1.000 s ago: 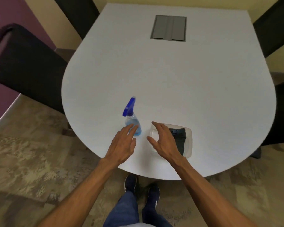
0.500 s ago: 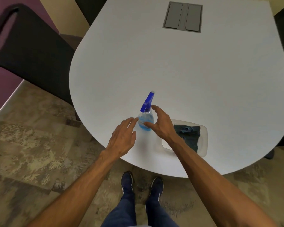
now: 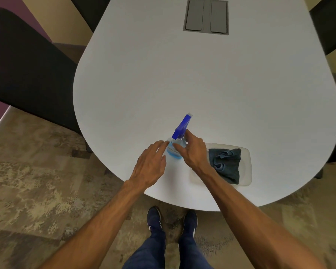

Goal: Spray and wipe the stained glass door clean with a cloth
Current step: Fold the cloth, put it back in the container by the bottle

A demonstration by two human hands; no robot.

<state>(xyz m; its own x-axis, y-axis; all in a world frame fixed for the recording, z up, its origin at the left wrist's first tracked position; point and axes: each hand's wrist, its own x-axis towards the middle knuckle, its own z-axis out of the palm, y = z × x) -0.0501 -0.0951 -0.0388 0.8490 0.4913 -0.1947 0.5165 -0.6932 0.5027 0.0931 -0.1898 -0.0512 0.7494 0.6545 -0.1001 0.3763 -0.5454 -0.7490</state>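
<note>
The right hand [image 3: 194, 154] has its thumb and fingers [image 3: 190, 135] curled round the neck of the bottle [image 3: 172, 153], just under the blue spray head [image 3: 181, 126]. The thumb is on the near side and the other fingers reach round the back. How firmly they press cannot be told. The left hand [image 3: 149, 164] lies flat, with its fingers straight and close together. Its fingertips [image 3: 163, 143] touch the left side of the bottle and seem to steady it.

The bottle stands upright near the front edge of the white table [image 3: 182, 84], with blue liquid low in it. Just to its right, a dark cloth [image 3: 228, 162] lies crumpled in a clear tray [image 3: 247, 167], partly behind the right wrist. No glass door is in view.

The step in hand looks like picking up the bottle, so the task has barely begun. To do it well, the right hand should settle high on the neck, so that a forefinger can reach the trigger, and lift straight up so the base does not tip. The left hand can then let go and take the cloth from the tray, leaving both tools ready for the door.
</note>
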